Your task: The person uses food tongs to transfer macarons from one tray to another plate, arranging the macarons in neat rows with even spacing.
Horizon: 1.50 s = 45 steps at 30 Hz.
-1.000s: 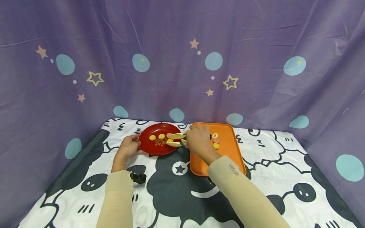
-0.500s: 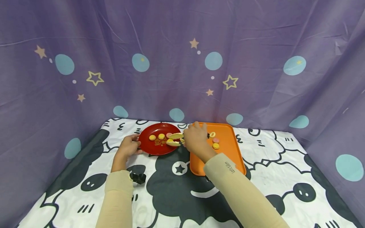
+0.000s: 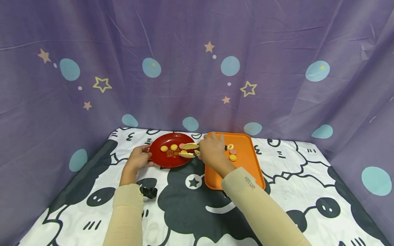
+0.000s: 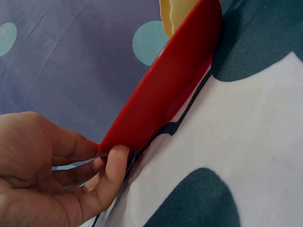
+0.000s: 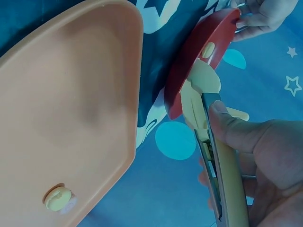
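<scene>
Gripping tongs (image 3: pixel 189 146) in right hand (image 3: pixel 212 150), plate (image 3: pixel 169 137) in left hand (image 3: pixel 138 158); apparently placing macaron (image 3: pixel 183 151). Next: spread tongs, lift clear.

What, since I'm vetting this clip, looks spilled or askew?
Nothing stands out. Small round yellow pieces show in the glossy red rounded plate and orange rectangular tray, none on the patterned black-and-white cloth. The left hand holds the plate's rim; the right hand, cream-tipped tongs.

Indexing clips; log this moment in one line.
left hand: holds rounded glossy red plate | right hand: holds yellow-tipped tongs, tips over plate
</scene>
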### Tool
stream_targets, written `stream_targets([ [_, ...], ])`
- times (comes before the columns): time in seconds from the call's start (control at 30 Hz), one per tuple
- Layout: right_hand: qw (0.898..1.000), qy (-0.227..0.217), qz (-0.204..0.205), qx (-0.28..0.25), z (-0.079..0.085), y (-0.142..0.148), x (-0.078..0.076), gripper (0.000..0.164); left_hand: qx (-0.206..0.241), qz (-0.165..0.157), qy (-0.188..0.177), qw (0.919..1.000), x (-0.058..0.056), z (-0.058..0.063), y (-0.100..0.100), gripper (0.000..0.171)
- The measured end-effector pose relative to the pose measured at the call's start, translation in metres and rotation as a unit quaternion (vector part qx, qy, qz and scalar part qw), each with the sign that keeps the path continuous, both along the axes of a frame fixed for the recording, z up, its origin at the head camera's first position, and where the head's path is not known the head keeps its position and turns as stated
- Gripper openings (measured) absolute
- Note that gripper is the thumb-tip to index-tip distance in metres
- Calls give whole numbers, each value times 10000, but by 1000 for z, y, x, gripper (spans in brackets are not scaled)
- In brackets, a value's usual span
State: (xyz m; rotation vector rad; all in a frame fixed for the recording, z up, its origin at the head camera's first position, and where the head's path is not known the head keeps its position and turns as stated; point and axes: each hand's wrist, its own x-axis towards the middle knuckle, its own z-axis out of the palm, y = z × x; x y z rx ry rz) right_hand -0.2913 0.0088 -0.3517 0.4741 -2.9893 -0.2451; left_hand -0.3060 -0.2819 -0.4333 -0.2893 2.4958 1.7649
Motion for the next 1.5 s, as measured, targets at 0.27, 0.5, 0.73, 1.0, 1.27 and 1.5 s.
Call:
stream_targets([
  [0.27,9999,47,-37,-132,3,6,4,41,-111,15,-33,9999,-1,1,1,55],
  [0.5,9994,137,-36,-311,8,14,8,38,-28,-6,25,10000,-2,-1,1,55],
  [0.73,9989,179,-140,-405,12,24,12,37,13,16,-15,10000,-2,-2,1,56],
  [1.0,9984,234,-141,-494,10,37,15,51,45,29,-97,9999,-1,-1,1,55],
  [1.27,9958,406,-134,-805,6,56,23,53,37,24,-54,10000,0,-1,-1,54],
  [1.5,9934,511,-193,-1004,0,79,28,58,55,17,-56,10000,-2,-2,-1,54],
])
